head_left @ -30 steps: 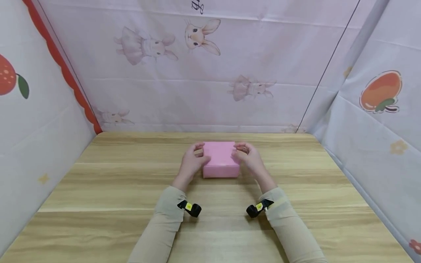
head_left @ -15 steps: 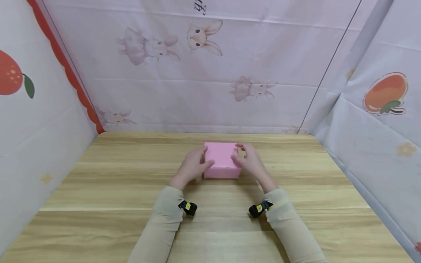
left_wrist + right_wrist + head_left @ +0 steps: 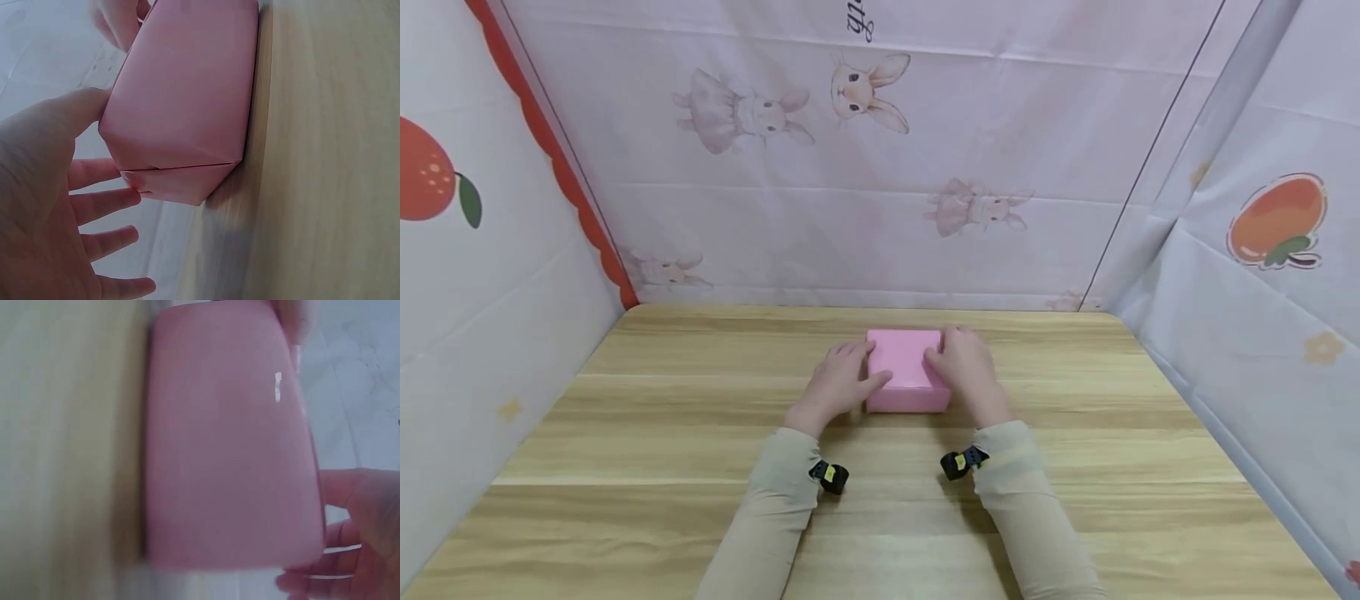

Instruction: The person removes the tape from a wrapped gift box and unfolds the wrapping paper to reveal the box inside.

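A pink box point(image 3: 904, 360), wrapped in smooth paper, lies flat on the wooden table between the two hands. My left hand point(image 3: 835, 385) is at its left side. In the left wrist view the left thumb touches the top edge, and spread, mostly straight fingers point(image 3: 106, 205) reach to the folded paper end point(image 3: 181, 182). My right hand point(image 3: 968, 367) holds the right side, its thumb on top and its fingers bent down by the far right corner. The right wrist view is blurred; there the right fingers point(image 3: 325, 575) are partly hidden behind the box.
The wooden table point(image 3: 662, 433) extends around the box on all sides. Behind it hangs a pale cloth point(image 3: 850, 233) printed with rabbits, and white printed cloths stand at left and right. A small black camera point(image 3: 831, 477) is strapped to each wrist.
My right hand has turned and closed in on the right end, its wrist shifting left. The left hand has spread its fingers and slid its thumb farther onto the box. The box stays nearly in place.
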`<state>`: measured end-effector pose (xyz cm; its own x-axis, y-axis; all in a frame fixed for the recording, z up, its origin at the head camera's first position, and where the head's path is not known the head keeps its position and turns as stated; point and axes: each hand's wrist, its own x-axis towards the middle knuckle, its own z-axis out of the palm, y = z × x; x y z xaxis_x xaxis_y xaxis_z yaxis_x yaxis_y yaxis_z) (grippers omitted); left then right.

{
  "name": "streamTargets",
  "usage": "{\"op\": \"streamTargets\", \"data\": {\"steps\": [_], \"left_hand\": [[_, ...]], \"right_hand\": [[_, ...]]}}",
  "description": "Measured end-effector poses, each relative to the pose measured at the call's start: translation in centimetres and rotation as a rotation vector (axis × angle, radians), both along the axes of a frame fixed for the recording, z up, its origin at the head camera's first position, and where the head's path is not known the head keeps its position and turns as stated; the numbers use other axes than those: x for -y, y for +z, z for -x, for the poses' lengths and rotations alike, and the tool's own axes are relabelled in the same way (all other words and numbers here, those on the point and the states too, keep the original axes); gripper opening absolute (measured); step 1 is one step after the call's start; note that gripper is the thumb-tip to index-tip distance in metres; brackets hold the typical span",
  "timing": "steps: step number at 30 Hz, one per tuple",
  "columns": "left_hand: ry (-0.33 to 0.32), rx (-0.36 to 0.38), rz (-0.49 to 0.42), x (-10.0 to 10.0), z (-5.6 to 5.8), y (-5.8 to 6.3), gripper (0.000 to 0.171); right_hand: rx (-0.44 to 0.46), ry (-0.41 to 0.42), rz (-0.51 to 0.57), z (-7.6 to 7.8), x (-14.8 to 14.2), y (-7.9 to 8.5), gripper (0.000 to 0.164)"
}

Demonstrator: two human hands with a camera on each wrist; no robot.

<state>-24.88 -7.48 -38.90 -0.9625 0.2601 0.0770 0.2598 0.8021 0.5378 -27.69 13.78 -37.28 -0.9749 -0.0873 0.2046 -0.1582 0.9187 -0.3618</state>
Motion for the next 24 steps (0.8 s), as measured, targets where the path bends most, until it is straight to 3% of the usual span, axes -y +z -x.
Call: {"op": "streamTargets", "data": {"steps": [5, 13, 24], "left_hand": [[-0.005, -0.004, 0.006, 0.1, 0.1, -0.3, 0.074], [-0.005, 0.006, 0.002, 0.2, 0.2, -0.6, 0.074], [-0.014, 0.034, -0.032, 0.2, 0.6, -0.5, 0.075]], "right_hand": [[0.014, -0.049, -0.040, 0.3, 0.9, 0.3, 0.019], [-0.010, -0.045, -0.059, 0.3, 1.4, 0.0, 0.021], [0.060, 0.031, 0.161, 1.0, -0.9, 0.4, 0.010]]}}
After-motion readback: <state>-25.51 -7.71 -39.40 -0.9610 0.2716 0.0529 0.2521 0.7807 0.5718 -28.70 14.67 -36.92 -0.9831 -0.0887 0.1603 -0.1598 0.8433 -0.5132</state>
